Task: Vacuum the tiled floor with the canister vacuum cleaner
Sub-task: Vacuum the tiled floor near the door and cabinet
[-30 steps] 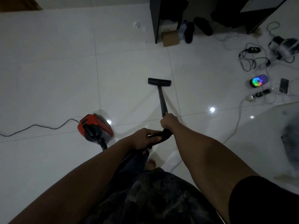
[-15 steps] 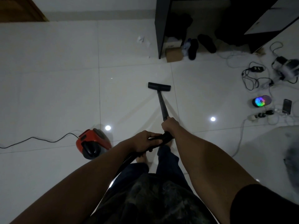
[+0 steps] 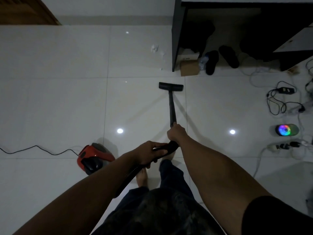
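Note:
A black wand [image 3: 172, 107] runs forward from my hands to a flat black floor nozzle [image 3: 171, 86] resting on the white glossy tiled floor [image 3: 67, 99]. My right hand [image 3: 176, 134] is shut on the wand's near end. Just behind it, my left hand [image 3: 149, 152] is shut on the curved black handle where the ribbed hose [image 3: 130, 175] starts. The red canister vacuum [image 3: 94, 156] sits on the tiles to my left, its black power cord [image 3: 33, 149] trailing off to the left edge. Scraps of white paper [image 3: 155, 48] lie beyond the nozzle.
A dark desk [image 3: 176, 39] stands ahead right, with a cardboard box [image 3: 188, 67], a bottle and black slippers [image 3: 211, 62] beneath. Cables [image 3: 277, 100], a glowing rainbow device [image 3: 286, 130] and a power strip [image 3: 281, 146] lie at right. A wooden door [image 3: 25, 11] is at the far left.
I have stepped forward, so the desk and the paper scraps are nearer. The nozzle has moved ahead over the tiles and the canister has followed. Both hands keep their grip.

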A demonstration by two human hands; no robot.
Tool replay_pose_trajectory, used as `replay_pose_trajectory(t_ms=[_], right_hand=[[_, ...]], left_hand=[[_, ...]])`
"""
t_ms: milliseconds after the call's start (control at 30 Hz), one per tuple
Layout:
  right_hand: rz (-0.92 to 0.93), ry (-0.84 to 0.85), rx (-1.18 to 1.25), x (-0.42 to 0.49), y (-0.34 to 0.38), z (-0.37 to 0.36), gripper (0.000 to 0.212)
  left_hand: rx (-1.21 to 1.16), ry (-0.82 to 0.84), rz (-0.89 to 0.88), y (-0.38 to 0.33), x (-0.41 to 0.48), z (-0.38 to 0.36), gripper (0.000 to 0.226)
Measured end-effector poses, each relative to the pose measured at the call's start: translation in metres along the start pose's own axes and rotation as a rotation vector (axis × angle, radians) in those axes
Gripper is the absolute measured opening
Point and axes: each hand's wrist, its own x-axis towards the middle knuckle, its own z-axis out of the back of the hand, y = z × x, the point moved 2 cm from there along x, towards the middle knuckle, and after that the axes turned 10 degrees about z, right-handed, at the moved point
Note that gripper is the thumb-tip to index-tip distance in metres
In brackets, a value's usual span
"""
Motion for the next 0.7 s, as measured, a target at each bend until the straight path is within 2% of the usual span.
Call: replay_pose_trajectory(t_ms=[233, 500, 700], right_hand=[[0.114, 0.065, -0.072, 0.060, 0.039, 0.062, 0.073], [0.113, 0.085, -0.054, 0.111, 0.082, 0.107, 0.067], [0.080, 0.066, -0.026, 0.144, 0.116, 0.137, 0.069]], left_hand=[[-0.099, -0.110, 0.004, -0.049, 0.039, 0.039, 0.047], [-0.111, -0.199, -0.026, -0.089, 0.065, 0.093, 0.044], [-0.075, -0.194, -0.058, -0.113, 0.085, 0.145, 0.028]])
